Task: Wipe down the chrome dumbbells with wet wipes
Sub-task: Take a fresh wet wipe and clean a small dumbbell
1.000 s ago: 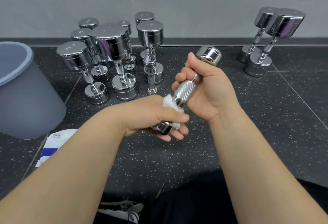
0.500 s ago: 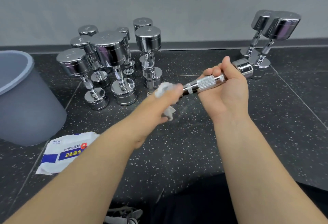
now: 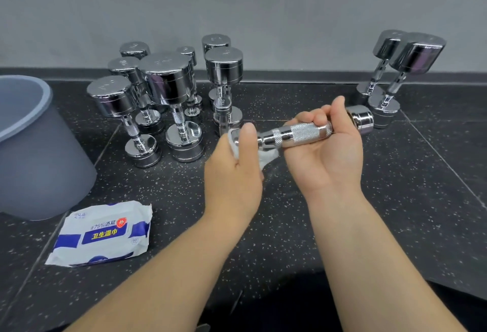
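Two hands: shared one dumbbell (image 3: 303, 134).
Right hand (image 3: 326, 158): fingers (image 3: 315, 118) curled round its middle.
Left hand (image 3: 234, 173): pinched a wipe (image 3: 267, 158) over one end.
Tip: twisting inside the wipe looked wisest.

Held dumbbell (image 3: 303, 134): left head largely covered by left hand (image 3: 234, 171) and wipe (image 3: 266, 158); grip partly under right hand (image 3: 326, 158). Wipe mostly hidden in the palm. Far left of the hands, bin (image 3: 39, 152) cut by frame edge. Stampings on standing dumbbells (image 3: 168, 81) beyond left hand illegible.
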`<state>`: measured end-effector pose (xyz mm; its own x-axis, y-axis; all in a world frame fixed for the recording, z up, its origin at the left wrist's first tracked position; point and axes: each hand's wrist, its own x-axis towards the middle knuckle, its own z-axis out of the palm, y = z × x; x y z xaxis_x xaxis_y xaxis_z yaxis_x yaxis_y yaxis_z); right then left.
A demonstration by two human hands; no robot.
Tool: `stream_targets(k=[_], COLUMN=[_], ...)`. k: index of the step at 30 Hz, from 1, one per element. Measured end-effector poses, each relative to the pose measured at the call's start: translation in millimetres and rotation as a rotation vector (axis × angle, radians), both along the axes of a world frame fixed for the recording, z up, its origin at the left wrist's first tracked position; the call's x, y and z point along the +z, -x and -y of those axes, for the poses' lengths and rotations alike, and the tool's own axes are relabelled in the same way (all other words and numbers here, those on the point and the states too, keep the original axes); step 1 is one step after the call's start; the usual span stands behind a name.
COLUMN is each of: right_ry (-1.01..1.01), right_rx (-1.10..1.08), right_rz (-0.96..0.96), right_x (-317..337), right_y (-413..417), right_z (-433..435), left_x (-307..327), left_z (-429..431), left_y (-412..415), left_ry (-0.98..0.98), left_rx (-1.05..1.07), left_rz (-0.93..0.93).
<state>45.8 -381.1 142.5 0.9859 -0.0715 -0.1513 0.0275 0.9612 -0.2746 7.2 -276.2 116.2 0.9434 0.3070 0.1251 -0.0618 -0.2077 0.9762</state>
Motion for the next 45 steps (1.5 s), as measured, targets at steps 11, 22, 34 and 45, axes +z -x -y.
stream_targets(k=[11,22,34,45], right_ry=[0.140,0.272,0.207,0.115], right_rx=[-0.005,0.080,0.117,0.097], right_rz=[0.047,0.164,0.202,0.123], right_x=[3,4,6,5], right_y=[1,-2,3,2], right_z=[-2,-11,-12,-11], left_x=[15,26,21,16], left_z=[-1,-5,-10,-14], left_y=[-1,-14,-16,-14], left_ry=[-0.203,0.430,0.292,-0.301], left_rx=[0.009,0.080,0.136,0.156], left_rz=[-0.010,-0.377,-0.208,0.311])
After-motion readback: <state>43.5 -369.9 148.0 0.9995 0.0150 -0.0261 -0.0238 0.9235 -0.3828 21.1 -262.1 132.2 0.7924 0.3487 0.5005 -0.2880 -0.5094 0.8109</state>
